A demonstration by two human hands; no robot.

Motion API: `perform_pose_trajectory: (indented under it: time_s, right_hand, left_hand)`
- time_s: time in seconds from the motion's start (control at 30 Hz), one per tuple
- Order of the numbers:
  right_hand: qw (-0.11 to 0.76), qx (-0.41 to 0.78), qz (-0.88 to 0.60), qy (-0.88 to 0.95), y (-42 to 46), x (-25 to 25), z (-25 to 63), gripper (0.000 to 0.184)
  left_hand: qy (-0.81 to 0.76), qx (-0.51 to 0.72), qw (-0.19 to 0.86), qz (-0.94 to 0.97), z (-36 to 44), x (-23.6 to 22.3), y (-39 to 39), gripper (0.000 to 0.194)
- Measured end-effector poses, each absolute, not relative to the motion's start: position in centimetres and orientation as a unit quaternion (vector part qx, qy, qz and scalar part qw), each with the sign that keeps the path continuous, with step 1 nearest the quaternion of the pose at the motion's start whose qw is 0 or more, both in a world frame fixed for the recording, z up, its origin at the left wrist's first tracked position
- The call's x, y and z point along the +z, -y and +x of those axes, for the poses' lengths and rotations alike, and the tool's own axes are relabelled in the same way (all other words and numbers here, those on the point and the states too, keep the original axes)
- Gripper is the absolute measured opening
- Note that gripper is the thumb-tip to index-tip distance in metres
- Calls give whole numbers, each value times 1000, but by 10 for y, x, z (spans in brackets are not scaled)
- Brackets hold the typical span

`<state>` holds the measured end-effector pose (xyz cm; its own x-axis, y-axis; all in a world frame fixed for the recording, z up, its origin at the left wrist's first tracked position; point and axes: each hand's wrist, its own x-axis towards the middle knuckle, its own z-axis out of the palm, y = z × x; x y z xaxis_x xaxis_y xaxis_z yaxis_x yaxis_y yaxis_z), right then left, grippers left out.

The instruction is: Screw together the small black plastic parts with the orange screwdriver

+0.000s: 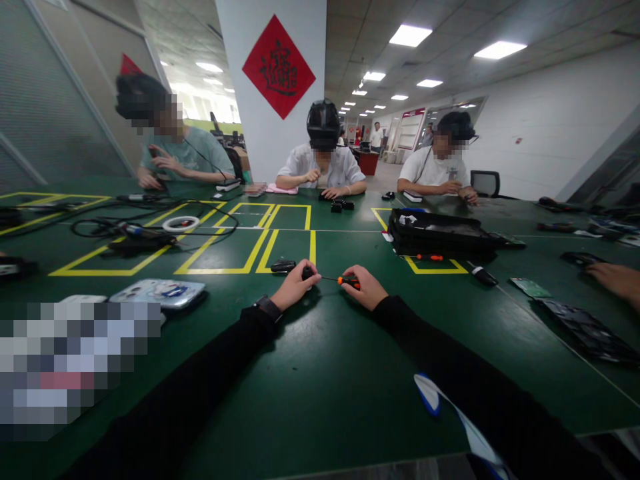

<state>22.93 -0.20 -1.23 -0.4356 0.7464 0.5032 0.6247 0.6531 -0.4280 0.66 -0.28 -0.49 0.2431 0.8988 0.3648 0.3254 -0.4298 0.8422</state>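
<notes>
Head cam: L hand's fingers are clamping blk part, R hand's gripping screwdriver; work prob. ongoing, remainder unclear.

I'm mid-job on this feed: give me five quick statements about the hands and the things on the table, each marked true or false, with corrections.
1. The right hand holds an orange-and-black screwdriver, its shaft pointing toward the left hand. True.
2. The left hand is empty. False: it holds a small black part.
3. A dark watch or band is on the left wrist. True.
4. A white ring lies to the right of both hands. False: it lies to their left, farther across the table.
5. An orange-and-black tool lies by the near side of the long black case. True.
</notes>
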Motion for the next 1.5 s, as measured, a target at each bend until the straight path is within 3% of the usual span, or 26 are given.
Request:
perform_pose_trajectory:
  time_s: [0.3, 0.57, 0.9, 1.5]
  right_hand:
    - [327, 83, -390, 857, -3, -14, 231, 10]
    - [332, 100, -386, 855, 3, -11, 228, 21]
    - [315, 93, -382, 864, 1, -11, 229, 14]
    - [330, 125, -365, 862, 3, -11, 229, 21]
  left_hand:
    - [-423, 443, 328, 719, 6, -6, 3, 23]
    - [-417, 449, 318, 723, 6, -6, 2, 21]
    - [-420, 443, 323, 723, 7, -1, 5, 20]
    - [-409, 452, 312, 728, 6, -5, 2, 15]
